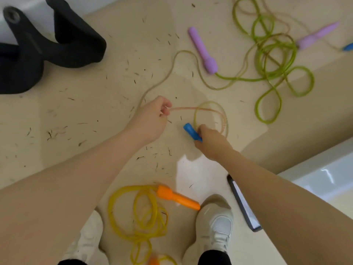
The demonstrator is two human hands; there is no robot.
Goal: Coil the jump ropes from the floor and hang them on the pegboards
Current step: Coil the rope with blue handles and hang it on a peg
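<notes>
A person stands over a littered floor (95,115), coiling the first of three jump ropes. The right hand (210,142) has its grip clamped round a blue handle (191,131), with a couple of loops of a pale, pinkish translucent cord (219,115) gathered just beyond the knuckles. The left hand (150,119) pinches the same cord between thumb and fingertips, holding a short span taut towards the right hand. From the left hand the cord trails away across the floor in a long curve towards the tangle at upper right, where what looks like a second blue handle (347,47) shows at the frame edge.

The coiling of this rope appears to be in its early turns; most of the cord lies loose. The next move likely calls for the left hand to bring its span across to the right hand as another loop, then slide out along the cord for more, drawing it clear of the green rope (275,60) with its purple handles (203,50), which it seems to cross.

A yellow rope (141,217) with an orange handle (177,197) lies untouched between the person's white shoes (215,224). A black curved object (38,48) sits at upper left, and a dark flat device (242,203) lies beside the right shoe. No pegboard is in view, so hanging is still to come.
</notes>
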